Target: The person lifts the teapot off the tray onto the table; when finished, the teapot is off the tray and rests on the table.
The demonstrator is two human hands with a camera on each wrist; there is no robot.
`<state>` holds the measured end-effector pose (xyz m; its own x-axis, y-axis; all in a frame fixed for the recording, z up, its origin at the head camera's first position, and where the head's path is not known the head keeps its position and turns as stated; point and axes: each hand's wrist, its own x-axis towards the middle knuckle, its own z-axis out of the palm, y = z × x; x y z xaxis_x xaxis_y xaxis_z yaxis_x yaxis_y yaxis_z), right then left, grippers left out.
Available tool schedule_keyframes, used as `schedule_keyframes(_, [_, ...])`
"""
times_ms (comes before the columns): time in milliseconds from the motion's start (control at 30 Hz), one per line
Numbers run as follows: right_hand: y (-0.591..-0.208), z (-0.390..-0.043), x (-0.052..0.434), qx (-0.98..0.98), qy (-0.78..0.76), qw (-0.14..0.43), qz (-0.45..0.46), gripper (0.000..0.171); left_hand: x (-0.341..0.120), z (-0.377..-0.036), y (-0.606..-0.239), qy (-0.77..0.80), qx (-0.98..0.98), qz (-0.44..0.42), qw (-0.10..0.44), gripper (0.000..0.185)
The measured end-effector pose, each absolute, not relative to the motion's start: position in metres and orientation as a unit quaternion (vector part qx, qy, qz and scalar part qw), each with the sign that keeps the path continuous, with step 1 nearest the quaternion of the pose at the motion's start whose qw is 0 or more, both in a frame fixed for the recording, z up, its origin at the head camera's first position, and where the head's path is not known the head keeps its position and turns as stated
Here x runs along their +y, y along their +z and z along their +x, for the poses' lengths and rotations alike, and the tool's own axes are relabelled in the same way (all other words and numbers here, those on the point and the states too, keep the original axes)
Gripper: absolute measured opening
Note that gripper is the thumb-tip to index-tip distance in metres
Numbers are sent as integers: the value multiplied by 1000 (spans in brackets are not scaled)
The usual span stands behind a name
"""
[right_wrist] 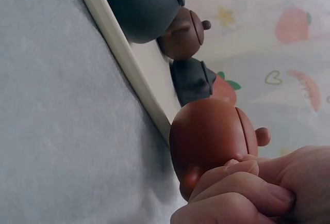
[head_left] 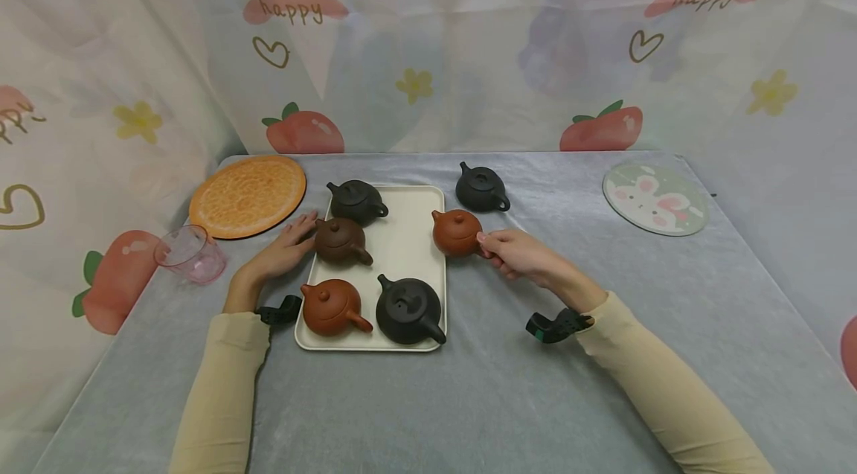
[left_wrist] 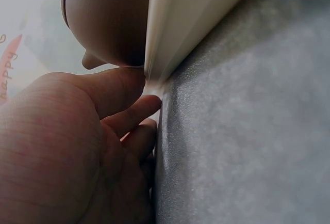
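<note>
A cream tray holds a black teapot at the back, a brown teapot, a red-orange teapot and a large black teapot. My right hand pinches the handle of another red-orange teapot at the tray's right rim. In the right wrist view this teapot sits beside the rim; whether it is lifted is unclear. My left hand lies flat at the tray's left edge. Its fingers touch the rim below the brown teapot.
A further black teapot stands on the grey cloth behind the tray's right corner. An orange round mat and a pink cup are at the left, a rabbit coaster at the right. Patterned curtains close in the table.
</note>
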<state>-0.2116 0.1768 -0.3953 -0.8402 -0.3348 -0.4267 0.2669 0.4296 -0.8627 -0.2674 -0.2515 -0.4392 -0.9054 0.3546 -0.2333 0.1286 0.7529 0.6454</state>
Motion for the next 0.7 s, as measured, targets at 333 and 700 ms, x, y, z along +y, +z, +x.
schedule_keyframes(333, [-398,-211,189,800,-531,279,-3,44,-250,-267,-437,327,919,135,172,63])
schedule_keyframes(700, [-402,-209,201,800,-532,278,1,44,-251,-266,-437,321,922,128,175,65])
